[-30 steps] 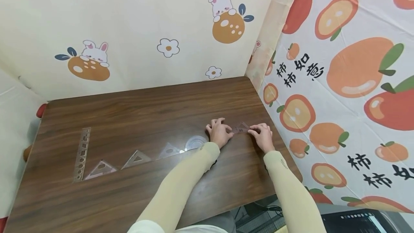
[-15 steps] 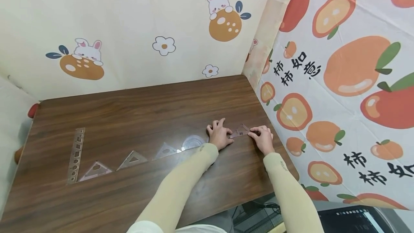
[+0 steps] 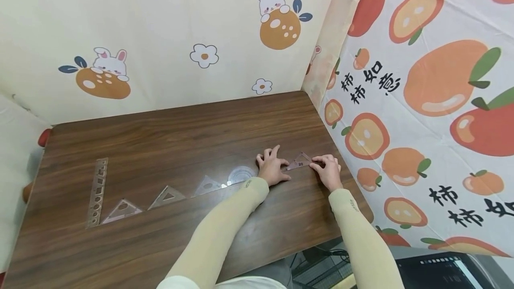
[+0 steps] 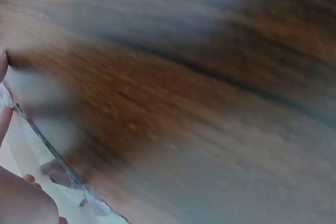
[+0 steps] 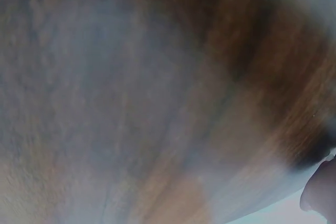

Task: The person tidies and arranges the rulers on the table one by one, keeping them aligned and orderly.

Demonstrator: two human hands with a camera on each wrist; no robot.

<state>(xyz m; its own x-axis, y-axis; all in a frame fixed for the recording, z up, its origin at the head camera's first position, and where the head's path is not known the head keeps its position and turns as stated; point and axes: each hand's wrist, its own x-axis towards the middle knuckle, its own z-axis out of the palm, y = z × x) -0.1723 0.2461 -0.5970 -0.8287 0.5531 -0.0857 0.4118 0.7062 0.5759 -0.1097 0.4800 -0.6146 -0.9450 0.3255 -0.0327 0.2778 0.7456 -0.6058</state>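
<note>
A small transparent pinkish set square [image 3: 299, 161] lies on the wooden table between my two hands. With thumb and forefinger, my left hand [image 3: 272, 169] pinches its left tip, the other fingers spread on the tabletop. My right hand [image 3: 328, 172] pinches the right corner. Leftward along the table runs a row of clear drawing tools: a protractor [image 3: 242, 174] partly behind my left forearm, a bluish set square [image 3: 207, 185], another set square [image 3: 167, 195], a pinkish one [image 3: 122, 210] and an upright ruler with cut-out holes [image 3: 97, 193]. Both wrist views show mostly blurred tabletop.
The wooden table [image 3: 160, 142] meets a printed wall [image 3: 160, 75] at the back. A fruit-patterned cloth [image 3: 433, 137] hangs along its right side. Below the front right edge are cables [image 3: 339, 253] and a dark screen [image 3: 435, 273].
Over the last second the small set square has shifted slightly right and toward me, with both hands staying on it. The head view has also moved a little. The row of tools looks unmoved.
</note>
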